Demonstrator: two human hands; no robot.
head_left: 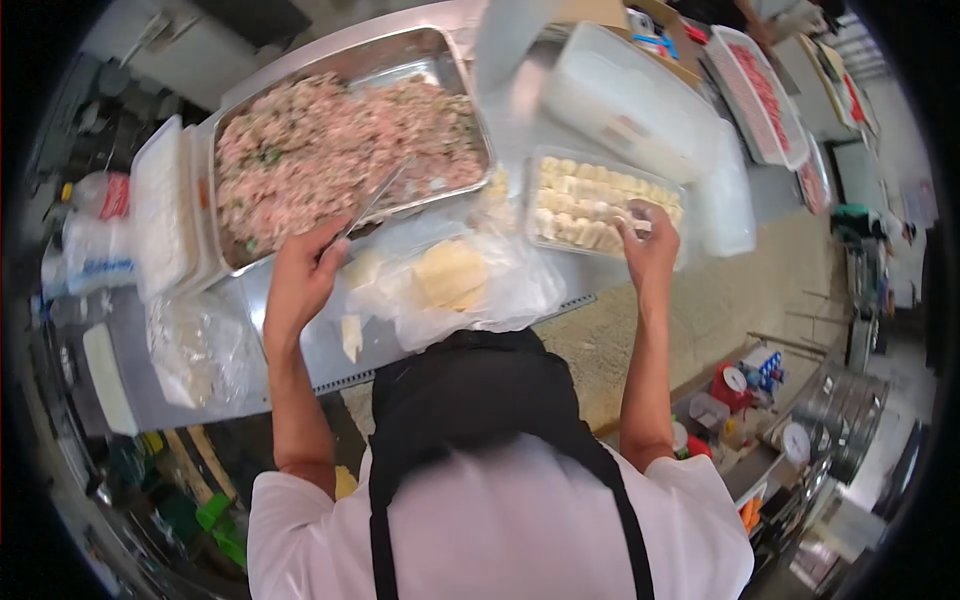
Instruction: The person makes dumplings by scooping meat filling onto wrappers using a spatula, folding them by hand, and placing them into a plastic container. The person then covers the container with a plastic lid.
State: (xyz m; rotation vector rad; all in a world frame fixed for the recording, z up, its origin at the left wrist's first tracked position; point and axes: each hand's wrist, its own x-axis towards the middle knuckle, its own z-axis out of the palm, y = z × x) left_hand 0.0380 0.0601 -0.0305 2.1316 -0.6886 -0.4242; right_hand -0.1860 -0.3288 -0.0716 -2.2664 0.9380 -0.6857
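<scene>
My left hand (305, 275) is closed around a thin metal spreading knife (375, 195). Its blade points up and right over the near rim of a metal tray (482, 130) holding pinkish minced meat (320, 150) flecked with green. At the right, my right hand (650, 235) is pinched over the near right part of a clear plastic tray (533, 215) filled with rows of pale wrapped dumplings (585, 200). A dumpling seems to be at its fingertips, partly hidden by them. Between my hands, a stack of yellowish wrappers (450, 275) lies on a plastic sheet (520, 290).
A translucent plastic container (625, 95) stands behind the dumpling tray. Stacked white containers (160, 210) and a plastic bag (195, 350) are at the left. Farther right sits a white basket of red meat (755, 95). The metal table's front edge (345, 382) runs close to my apron.
</scene>
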